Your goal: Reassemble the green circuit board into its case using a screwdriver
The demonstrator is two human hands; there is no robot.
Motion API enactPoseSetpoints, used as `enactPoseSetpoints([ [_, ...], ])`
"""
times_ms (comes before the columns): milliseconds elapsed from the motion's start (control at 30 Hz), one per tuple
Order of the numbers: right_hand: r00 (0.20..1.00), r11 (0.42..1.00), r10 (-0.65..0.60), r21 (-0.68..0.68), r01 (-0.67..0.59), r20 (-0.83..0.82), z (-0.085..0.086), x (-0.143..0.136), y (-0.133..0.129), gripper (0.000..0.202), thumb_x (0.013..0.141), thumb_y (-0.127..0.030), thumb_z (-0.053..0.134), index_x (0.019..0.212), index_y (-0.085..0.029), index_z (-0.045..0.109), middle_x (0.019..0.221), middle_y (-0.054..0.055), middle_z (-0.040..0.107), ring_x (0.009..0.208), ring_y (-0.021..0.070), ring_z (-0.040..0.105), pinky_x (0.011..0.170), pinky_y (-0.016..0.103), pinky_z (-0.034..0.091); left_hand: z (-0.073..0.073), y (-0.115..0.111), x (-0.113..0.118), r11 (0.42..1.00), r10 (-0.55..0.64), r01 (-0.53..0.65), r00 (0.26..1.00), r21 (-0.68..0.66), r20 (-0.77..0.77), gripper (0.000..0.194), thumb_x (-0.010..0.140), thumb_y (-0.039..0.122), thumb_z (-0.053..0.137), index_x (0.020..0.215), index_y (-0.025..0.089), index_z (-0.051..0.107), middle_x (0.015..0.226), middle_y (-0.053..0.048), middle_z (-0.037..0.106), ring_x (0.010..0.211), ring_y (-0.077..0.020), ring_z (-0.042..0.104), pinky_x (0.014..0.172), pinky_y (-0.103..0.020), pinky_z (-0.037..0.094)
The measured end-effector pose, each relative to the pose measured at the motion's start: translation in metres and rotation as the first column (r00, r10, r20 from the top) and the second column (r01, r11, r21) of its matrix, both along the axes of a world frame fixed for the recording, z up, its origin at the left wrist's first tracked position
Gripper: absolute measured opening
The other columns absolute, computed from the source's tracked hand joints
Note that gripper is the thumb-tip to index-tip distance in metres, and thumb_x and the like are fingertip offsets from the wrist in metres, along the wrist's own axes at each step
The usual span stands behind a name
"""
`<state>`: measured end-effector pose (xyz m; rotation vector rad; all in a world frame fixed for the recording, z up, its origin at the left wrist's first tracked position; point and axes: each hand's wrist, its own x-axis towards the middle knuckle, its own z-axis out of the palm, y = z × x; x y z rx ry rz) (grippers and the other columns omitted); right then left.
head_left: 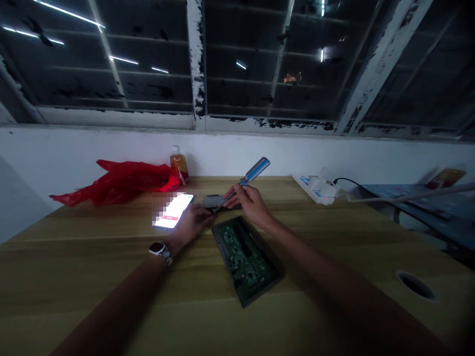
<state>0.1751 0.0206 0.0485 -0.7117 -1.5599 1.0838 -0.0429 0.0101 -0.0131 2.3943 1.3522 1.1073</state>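
Observation:
My right hand is closed on a screwdriver, gripping its shaft just below the blue, clear-ended handle. The tool leans, handle up to the right, its tip down by the fingers of my left hand. Those left fingers are drawn together at the tip, and whatever they pinch is too small to see. Behind the tip lies a small grey object, partly hidden by the right fingers. Nearer to me, a green circuit board in a dark rectangular frame rests on the table, touched by neither hand.
A lit phone lies beside my left hand on the wooden table. Farther back are a red plastic bag and a bottle. On the right sit a white power strip with a cable and a round table hole.

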Motion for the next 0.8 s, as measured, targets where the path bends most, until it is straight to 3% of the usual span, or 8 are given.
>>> enactPoseSetpoints([
  [200, 0.998, 0.998, -0.057, -0.004, 0.057, -0.006, 0.002, 0.003, 0.000, 0.052, 0.084, -0.068, 0.055, 0.084, -0.016, 0.059, 0.074, 0.005, 0.072, 0.056, 0.0140, 0.070, 0.053, 0.024, 0.057, 0.001, 0.000, 0.002, 0.999, -0.024, 0.025, 0.999, 0.024, -0.037, 0.017, 0.089, 0.035, 0.064, 0.092, 0.023, 0.076, 0.086, -0.005, 0.069, 0.082, -0.0204, 0.062, 0.071, -0.031, 0.049],
  [800, 0.998, 0.995, -0.065, 0.076, 0.064, 0.016, 0.009, 0.006, -0.007, 0.044, 0.089, -0.060, 0.054, 0.080, -0.018, 0.059, 0.073, 0.003, 0.070, 0.053, 0.0119, 0.068, 0.050, 0.022, 0.056, 0.007, -0.013, 0.020, 0.994, -0.084, 0.087, 0.996, 0.067, -0.041, 0.010, 0.090, 0.026, 0.064, 0.086, 0.020, 0.071, 0.085, -0.004, 0.066, 0.084, -0.0204, 0.060, 0.076, -0.034, 0.045],
])
